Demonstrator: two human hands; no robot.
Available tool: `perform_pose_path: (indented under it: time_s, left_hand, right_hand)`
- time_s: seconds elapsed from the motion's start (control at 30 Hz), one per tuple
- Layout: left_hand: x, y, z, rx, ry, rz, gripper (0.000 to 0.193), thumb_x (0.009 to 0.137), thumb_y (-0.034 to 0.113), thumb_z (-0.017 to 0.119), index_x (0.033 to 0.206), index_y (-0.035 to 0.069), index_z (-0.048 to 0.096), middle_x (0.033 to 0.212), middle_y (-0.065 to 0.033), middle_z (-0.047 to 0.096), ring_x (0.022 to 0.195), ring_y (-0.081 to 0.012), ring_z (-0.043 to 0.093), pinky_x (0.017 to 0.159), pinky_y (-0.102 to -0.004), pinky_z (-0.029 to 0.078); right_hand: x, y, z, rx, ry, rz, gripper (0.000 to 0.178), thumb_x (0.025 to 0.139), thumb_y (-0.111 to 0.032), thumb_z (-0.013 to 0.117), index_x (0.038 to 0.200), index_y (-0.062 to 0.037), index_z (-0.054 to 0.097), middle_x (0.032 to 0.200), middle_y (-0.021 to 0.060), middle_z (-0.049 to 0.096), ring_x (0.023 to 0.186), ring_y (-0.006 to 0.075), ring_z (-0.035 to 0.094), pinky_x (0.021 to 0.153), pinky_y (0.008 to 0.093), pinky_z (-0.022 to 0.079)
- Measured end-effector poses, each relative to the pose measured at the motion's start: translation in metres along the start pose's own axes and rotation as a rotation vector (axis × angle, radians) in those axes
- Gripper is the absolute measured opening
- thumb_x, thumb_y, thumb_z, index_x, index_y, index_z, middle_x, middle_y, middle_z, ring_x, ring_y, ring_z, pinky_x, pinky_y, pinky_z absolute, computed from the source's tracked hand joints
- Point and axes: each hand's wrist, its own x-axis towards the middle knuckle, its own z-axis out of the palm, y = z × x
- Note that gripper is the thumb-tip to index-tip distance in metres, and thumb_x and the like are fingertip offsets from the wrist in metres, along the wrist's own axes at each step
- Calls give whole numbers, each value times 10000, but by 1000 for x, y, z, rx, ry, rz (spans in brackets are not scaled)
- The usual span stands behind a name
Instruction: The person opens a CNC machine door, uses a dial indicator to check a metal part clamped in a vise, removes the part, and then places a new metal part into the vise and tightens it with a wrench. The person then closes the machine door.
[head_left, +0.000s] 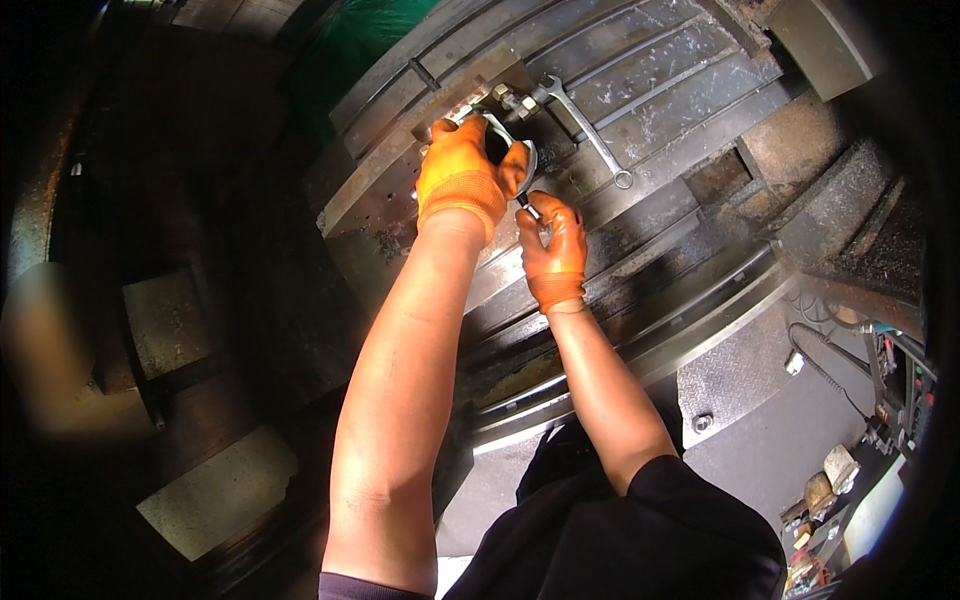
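My left hand [462, 180], in an orange glove, is closed around the curved frame of an outside micrometer [531, 160]. It holds the tool against the edge of a metal block [375, 190]. At the micrometer's near end, the fingers of my right hand [555, 250], also gloved in orange, pinch the dark and silver thimble. The measuring faces are hidden behind my left hand. Just beyond the tool sits a clamping bolt with nuts [515, 102]. A combination wrench [592, 135] lies on the slotted machine table [660, 95], right of the bolt.
Metal chips are scattered over the table. Its long curved-looking front rail [640, 365] runs between my body and the work. A grey floor plate [745, 370] and a rack with tools and a coiled cable [830, 365] are at lower right. Dark machine parts fill the left.
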Motion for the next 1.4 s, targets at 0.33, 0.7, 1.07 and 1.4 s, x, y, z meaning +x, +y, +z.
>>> perform_pose_path:
  time_s: [0.33,0.7,1.07,1.4]
  left_hand:
    - [12,-22,23,-233,62,-27,421,769,283,774,1115,66,674,1227,-177,561,1105,-366,610,941,-429,505]
    - [2,-5,6,4,77,16,377,733,236,753,1060,66,677,1209,-181,556,1053,-380,625,903,-439,514]
    - [4,-6,7,7,34,4,438,759,302,780,1127,89,670,1230,-176,564,1087,-386,621,926,-443,514]
    - [3,-7,9,45,66,15,484,767,342,782,1171,98,671,1274,-169,557,1124,-379,612,957,-435,510]
  right_hand:
    - [-16,7,28,382,214,226,338,841,-35,764,1144,-23,616,1083,42,657,895,118,582,857,286,489]
    - [-7,-2,4,580,-68,434,164,974,-171,549,1018,-13,550,767,48,558,644,145,560,603,279,490]
    - [14,3,-2,998,-36,832,151,983,-152,532,1047,-16,509,812,98,572,683,152,587,566,279,466]
    - [-6,12,22,113,159,105,341,811,-95,813,1052,-38,580,987,61,626,794,152,581,716,306,509]
